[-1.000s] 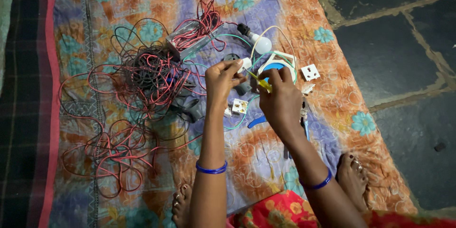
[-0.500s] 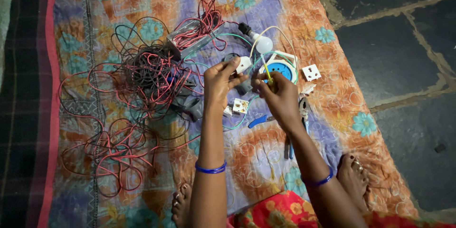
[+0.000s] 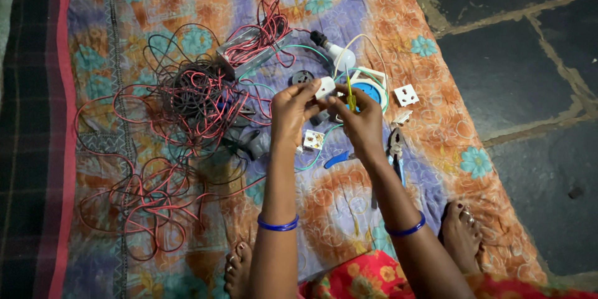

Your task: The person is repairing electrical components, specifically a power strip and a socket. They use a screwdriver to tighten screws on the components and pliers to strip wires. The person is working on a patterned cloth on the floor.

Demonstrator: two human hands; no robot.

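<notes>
L hand point(image 3: 294, 107) pinches 1 white socket point(image 3: 325, 86); R hand point(image 3: 360, 119) grips 1 yellow-green screwdriver point(image 3: 350, 94).

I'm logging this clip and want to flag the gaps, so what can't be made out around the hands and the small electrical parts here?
Head view only:
- Small white part in the left hand: fingers cover most of it, so its kind is unclear.
- Yellow-green tool in the right hand: tip too small to see whether it touches the part.
- Pliers: partly behind the right forearm.
- Wire tangle: ends untraceable.
</notes>
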